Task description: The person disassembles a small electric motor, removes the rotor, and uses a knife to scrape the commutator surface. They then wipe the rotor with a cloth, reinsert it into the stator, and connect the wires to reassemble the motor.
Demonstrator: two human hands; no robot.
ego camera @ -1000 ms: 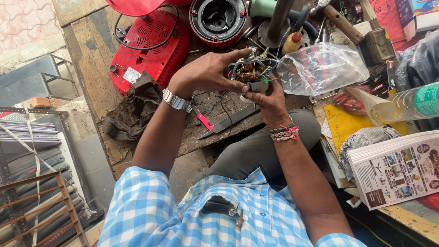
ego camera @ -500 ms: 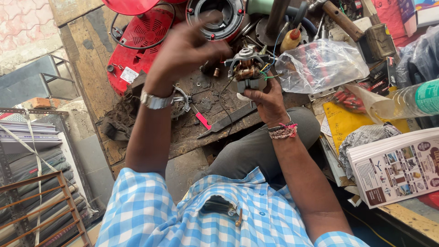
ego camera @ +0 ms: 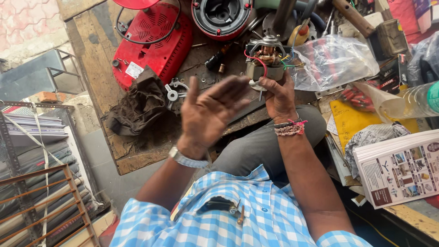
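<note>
Left hand is hanging in the air with its fingers spread wide, and it is gripping nothing. Right hand is squeezing a small motor from below, just past the left hand's fingertips. Copper windings are showing at the top of the motor, and red, blue and yellow wires are sticking out of its sides. A clear plastic bag is lying just beside the motor, on the far side from the left hand. Past the left hand, a dark crumpled rag is lying on the wooden bench, and a small metal bracket is sitting right next to the rag. Farther out from the left hand, a red appliance base is lying with a black cord looped over it. Beyond the motor, a round red housing is sitting on the bench.
</note>
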